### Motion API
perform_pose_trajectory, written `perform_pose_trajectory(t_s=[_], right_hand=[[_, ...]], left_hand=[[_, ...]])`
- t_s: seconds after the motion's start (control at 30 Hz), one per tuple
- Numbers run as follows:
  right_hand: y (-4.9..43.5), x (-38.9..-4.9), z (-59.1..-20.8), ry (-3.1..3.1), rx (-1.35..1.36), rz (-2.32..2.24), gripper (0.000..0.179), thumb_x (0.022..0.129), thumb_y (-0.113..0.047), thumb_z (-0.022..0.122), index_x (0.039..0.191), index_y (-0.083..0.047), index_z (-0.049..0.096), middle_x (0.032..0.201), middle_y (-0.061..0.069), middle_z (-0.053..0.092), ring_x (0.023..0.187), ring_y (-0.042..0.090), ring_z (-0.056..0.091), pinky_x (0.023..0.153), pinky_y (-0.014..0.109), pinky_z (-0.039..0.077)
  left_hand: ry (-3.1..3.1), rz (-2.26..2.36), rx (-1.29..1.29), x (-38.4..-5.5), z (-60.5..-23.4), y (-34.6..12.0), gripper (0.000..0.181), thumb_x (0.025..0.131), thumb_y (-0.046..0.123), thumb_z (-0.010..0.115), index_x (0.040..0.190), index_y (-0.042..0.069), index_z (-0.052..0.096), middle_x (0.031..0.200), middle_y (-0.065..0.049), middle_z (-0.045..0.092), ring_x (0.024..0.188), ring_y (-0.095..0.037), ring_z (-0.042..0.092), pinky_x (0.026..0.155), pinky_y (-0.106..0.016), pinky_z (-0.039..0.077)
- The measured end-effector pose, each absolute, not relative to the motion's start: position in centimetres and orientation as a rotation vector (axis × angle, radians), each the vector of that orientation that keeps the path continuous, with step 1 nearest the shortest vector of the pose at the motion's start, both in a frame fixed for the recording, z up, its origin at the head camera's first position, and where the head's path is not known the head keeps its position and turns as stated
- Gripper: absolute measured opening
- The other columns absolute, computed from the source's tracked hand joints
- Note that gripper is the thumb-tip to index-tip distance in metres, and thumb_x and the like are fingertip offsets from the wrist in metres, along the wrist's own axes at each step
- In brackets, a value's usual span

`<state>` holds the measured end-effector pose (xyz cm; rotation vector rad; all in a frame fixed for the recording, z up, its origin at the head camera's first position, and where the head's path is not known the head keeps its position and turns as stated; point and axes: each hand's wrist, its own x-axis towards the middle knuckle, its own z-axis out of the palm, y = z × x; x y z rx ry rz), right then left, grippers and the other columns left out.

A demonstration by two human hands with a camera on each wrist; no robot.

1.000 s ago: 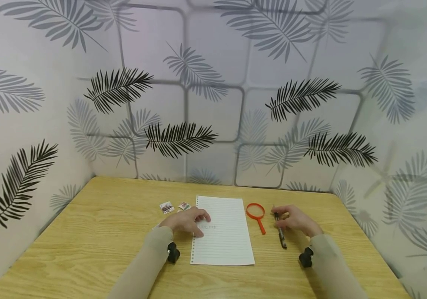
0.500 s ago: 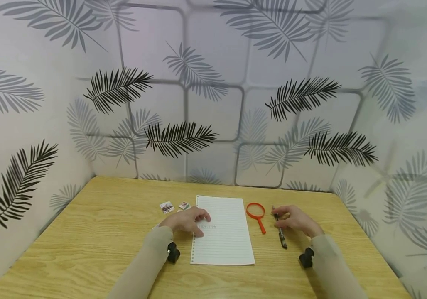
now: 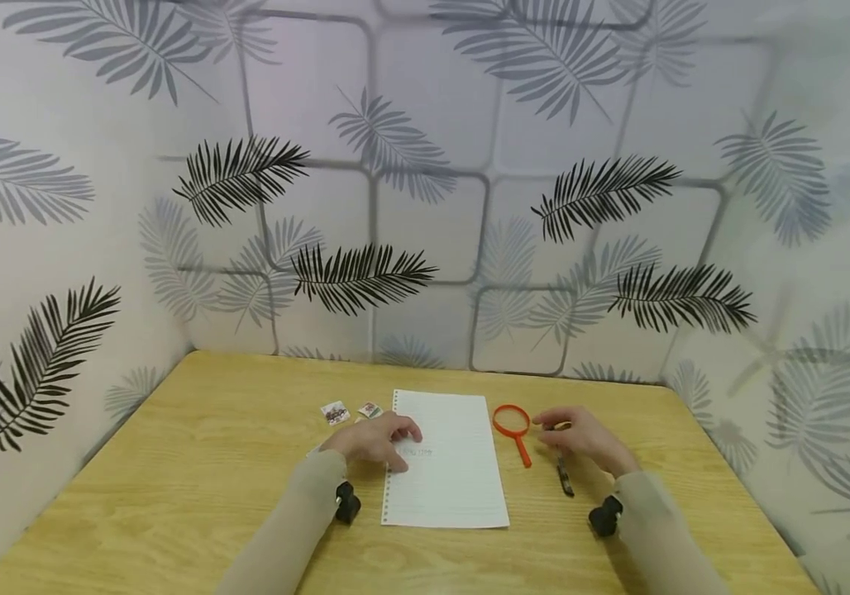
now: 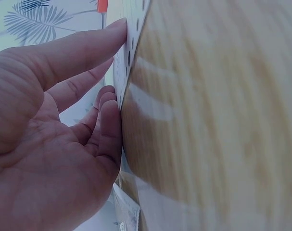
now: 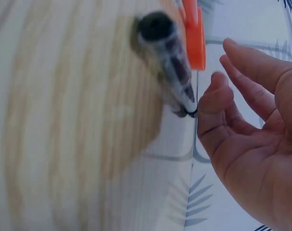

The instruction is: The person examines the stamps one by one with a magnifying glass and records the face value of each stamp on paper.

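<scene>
A sheet of lined, hole-punched paper (image 3: 451, 487) lies on the table with a short line of writing near its left side. My left hand (image 3: 374, 438) rests at the paper's left edge, fingers and thumb (image 4: 100, 45) loosely spread over it. Right of the sheet lies a red magnifying glass (image 3: 522, 452). A black-and-clear pen (image 3: 565, 479) lies on the table beside it, its far part hidden under my right hand (image 3: 581, 434). In the right wrist view that hand hovers past the pen (image 5: 172, 60), with a gap between thumb and fingers and nothing held.
Small picture cards (image 3: 335, 412) lie on the wooden table (image 3: 194, 463) beyond my left hand, one of them partly hidden by it. Leaf-patterned walls (image 3: 425, 207) enclose the table at the back and sides.
My right hand has shifted slightly left, toward the magnifying glass, and off the pen, which stays on the table. My left hand has stayed at the paper.
</scene>
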<state>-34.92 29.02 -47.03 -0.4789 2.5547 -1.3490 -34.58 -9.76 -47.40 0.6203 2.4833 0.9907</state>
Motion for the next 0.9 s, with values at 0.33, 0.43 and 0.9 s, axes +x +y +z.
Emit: perform_pose_trajectory(t_s=[0.33,0.43,0.9], right_hand=[[26.7,-34.7,-46.2,2.473,-0.605,-1.266,0.028,0.094,-0.014,0.066,0.116,0.003,0.065,0.106,0.02,0.068,0.074,0.021,0.063,0.063,0.036,0.054],[26.3,-34.9,-46.2,2.472,-0.628,-1.217,0.027,0.093,-0.013,0.066,0.115,0.004,0.066,0.104,0.018,0.07,0.074,0.019,0.063,0.062,0.034,0.054],[25.3,-35.7,-46.7,2.542,-0.614,-1.038,0.024,0.09,-0.017,0.071,0.108,0.0,0.072,0.075,0.005,0.07,0.062,0.011,0.059,0.056,0.027,0.05]], left_hand=[[2.465,1.011,0.607,-34.7,-47.4,-9.7,0.04,0.08,0.004,0.079,0.114,0.018,0.062,0.117,-0.007,0.048,0.11,-0.024,0.042,0.102,-0.045,0.035],[2.469,1.009,0.606,-34.8,-47.4,-9.7,0.041,0.08,0.004,0.079,0.114,0.018,0.062,0.118,-0.007,0.048,0.111,-0.024,0.043,0.103,-0.045,0.035],[2.467,1.013,0.6,-34.8,-47.3,-9.7,0.04,0.079,0.004,0.078,0.113,0.018,0.062,0.119,-0.006,0.048,0.112,-0.025,0.043,0.103,-0.046,0.035]])
